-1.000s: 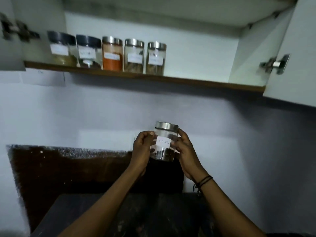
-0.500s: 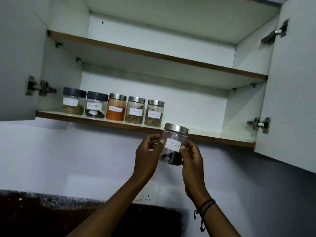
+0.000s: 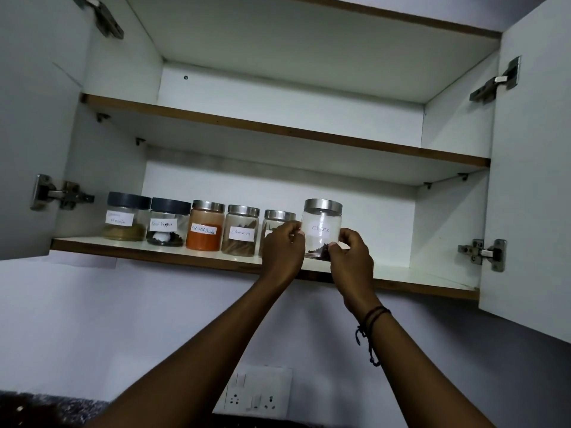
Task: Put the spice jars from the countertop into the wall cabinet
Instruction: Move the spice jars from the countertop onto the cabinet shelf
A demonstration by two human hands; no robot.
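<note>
Six jars in the head view, five lined up on the lower shelf [image 3: 92,242] of the wall cabinet [image 3: 448,211] and a sixth between the hands. Both hands are up at the shelf's front edge: the left hand [image 3: 282,251] pinches the cloves jar [image 3: 322,227] on its left side, the right hand [image 3: 352,257] pinches it low on its right side, so each grip is holding that jar. It has a steel lid and a white label that looks like "Cloves", with dark bits at the bottom. Whether its base is touching the shelf I cannot tell; the fingers hide it.

From the left end of the shelf: a dark-lidded jar [image 3: 125,217] labelled something ending "masala", brownish powder inside; a dark-lidded jar [image 3: 168,223] reading "Black Pepper"; a steel-lidded jar [image 3: 205,227] of orange-red powder, label apparently "Red chilli Powder"; a steel-lidded jar [image 3: 242,231] reading "Cinnamon"; then a steel-lidded jar [image 3: 276,219] whose label sits behind the left hand. The cloves jar is just beside that last one, at the right end of the row.

Both cabinet doors stand open. A dark thread band [image 3: 372,319] circles the right wrist. A white switch plate [image 3: 256,393] sits on the wall below.
</note>
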